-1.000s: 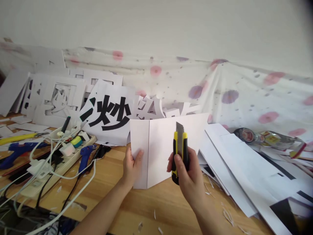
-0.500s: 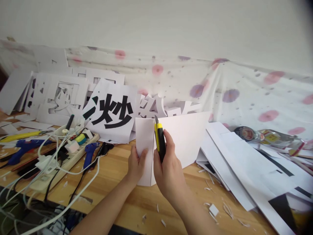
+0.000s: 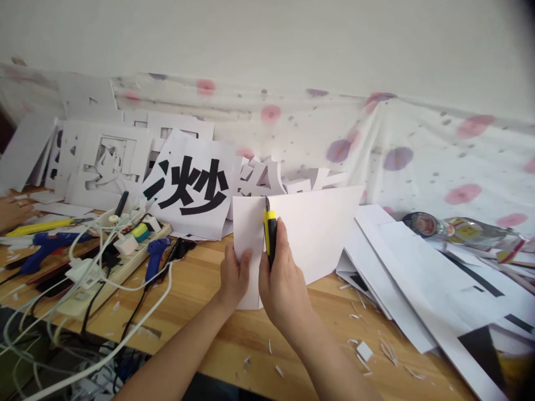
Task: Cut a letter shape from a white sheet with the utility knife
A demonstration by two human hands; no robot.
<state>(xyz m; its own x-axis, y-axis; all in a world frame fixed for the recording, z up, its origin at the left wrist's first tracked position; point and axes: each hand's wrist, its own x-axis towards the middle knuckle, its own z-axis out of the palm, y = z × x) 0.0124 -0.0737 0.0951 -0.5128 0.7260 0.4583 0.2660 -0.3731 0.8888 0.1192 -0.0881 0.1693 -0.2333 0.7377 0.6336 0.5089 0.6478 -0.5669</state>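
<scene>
A white foam board point(image 3: 320, 234) stands upright on the wooden table, bent along a vertical line into a narrow left flap and a wide right part. My left hand point(image 3: 234, 274) grips the narrow flap, thumb on its near face and the other fingers partly hidden. In my right hand point(image 3: 286, 278) is a yellow and black utility knife point(image 3: 270, 236), held upright with its tip at the top of the bend. Whether the blade touches the board I cannot tell. Behind stands a sheet with a black printed character point(image 3: 188, 186).
Left lie a power strip point(image 3: 104, 273) with tangled white cables, a blue glue gun point(image 3: 155, 259), another glue gun point(image 3: 44, 250) and a yellow knife point(image 3: 39, 226). Another person's hand point(image 3: 14, 213) is at far left. Board sheets point(image 3: 413, 273), a bottle point(image 3: 480, 234) and scraps point(image 3: 364, 351) lie right.
My right hand and the knife have turned slightly, with the knife now more upright. Another person's hand has come into view at far left. The whole view has shifted a little.
</scene>
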